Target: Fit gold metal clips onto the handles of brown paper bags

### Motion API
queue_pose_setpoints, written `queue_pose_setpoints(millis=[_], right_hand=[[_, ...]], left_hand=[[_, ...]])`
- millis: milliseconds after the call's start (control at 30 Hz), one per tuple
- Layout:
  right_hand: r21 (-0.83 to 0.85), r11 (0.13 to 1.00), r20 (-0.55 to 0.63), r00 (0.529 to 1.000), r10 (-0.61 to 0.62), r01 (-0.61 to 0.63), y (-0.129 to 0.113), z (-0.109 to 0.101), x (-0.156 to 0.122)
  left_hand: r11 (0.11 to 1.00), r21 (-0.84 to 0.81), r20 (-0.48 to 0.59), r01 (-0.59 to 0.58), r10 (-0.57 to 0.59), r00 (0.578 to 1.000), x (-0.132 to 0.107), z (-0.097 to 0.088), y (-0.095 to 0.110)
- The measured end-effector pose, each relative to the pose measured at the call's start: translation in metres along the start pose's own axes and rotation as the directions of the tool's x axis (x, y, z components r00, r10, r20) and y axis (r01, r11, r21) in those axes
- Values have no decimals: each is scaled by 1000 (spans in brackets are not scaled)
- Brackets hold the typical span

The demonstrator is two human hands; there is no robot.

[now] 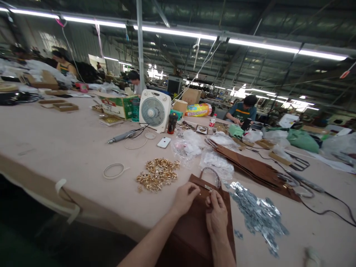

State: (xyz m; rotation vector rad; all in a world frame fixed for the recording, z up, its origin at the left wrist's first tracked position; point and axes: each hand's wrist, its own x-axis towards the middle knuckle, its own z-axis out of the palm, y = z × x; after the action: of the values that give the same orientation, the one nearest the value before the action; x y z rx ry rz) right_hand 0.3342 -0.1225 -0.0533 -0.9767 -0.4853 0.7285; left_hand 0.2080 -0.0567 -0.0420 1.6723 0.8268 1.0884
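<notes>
1. From where I stand, the small metal piece (208,187) sits near the top edge of a brown bag (194,231), just below its handle (217,176). It lies ahead of the right hand (217,213) and slightly to its left, its long axis running crosswise to the bag.
2. The right hand is the nearer. Its fingers are drawn together at the piece's right end; whether they grip it or only touch it, I can't tell.
3. The left hand (185,200) is over the bag's left side, a small gap from the piece. Its fingers curl with the tips close together; I can't make out whether something tiny is between them.
4. The bag lies flat on the counter (69,137), its length pointing away from the person. Gold-coloured pieces (158,174) are heaped to its left, flat silver pieces (258,209) spread to its right.
5. Farther across the counter stand a fan (154,111) and a white phone (164,142) lying flat. Beyond, a co-worker (241,111) sits under long ceiling lights (180,33) in a broad workshop.
</notes>
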Motion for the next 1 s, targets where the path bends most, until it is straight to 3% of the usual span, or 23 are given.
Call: queue_pose_setpoints(millis=[100,167,300,567,1000], right_hand=[[45,994,73,993,97,-100,0,1,-1],[61,983,131,978,165,-174,-1,3,-3],[80,966,183,956,229,-246,-1,7,-4],[97,962,172,956,237,-256,6,6,-3],[54,982,142,975,172,-182,14,7,-4]], left_hand=[[959,-266,-63,97,-118,991,-5,6,-2],[933,-337,-43,123,-145,988,-6,8,-1],[925,-351,-27,144,-164,986,-6,7,0],[939,-315,-50,136,-159,986,-6,7,-5],[966,-244,-81,89,-112,990,-9,6,-6]])
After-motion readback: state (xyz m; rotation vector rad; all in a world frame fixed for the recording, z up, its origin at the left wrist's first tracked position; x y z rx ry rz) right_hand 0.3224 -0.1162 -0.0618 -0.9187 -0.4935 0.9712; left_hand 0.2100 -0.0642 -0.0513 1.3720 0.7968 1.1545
